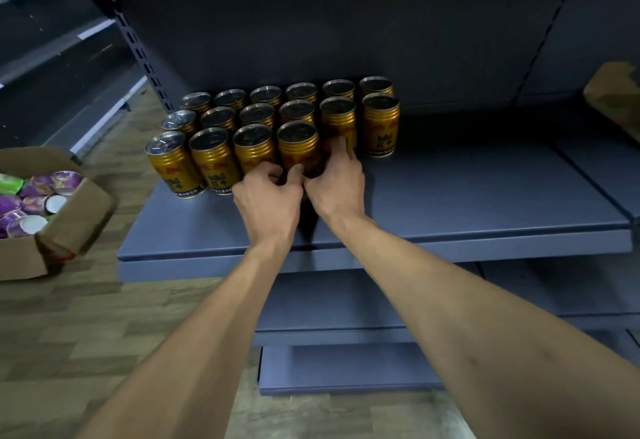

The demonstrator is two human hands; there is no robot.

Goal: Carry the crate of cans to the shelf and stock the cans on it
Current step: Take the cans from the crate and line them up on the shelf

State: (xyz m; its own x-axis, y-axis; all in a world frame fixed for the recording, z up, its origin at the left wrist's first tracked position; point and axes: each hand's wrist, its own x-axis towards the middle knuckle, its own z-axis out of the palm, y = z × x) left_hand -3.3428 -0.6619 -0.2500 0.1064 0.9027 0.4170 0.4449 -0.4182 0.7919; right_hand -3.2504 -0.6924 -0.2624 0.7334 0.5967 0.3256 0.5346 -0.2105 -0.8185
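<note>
Head view: gold energy-drink cans stand upright in three rows on the grey shelf, packed toward its left end. The back and middle rows run six wide, while the front row has four, so the gap to fill lies to the right of the front-row fourth can.

Both hands meet at the foot of that can. The left hand curls loosely at its lower left, fingers bent in and touching the can wall near the base; whether it actually grips is hard to tell, since the fingertips are tucked out of sight. The right hand sits just to the can's right, thumb toward the can and index finger reaching up against the middle-row fifth can behind. It looks half closed, and I cannot tell if it holds anything.

The fourth can's long axis is vertical and it lies directly ahead of both hands, slightly nearer the left one. My reading is that the can is being squared into line with its neighbours. The next can would go just right of it, in front of the middle-row fifth can, which favours the right hand.

A cardboard box of purple and green lidded cups sits on the wooden floor well to the left, apart from the shelf. The gold cans' own crate is not visible.
</note>
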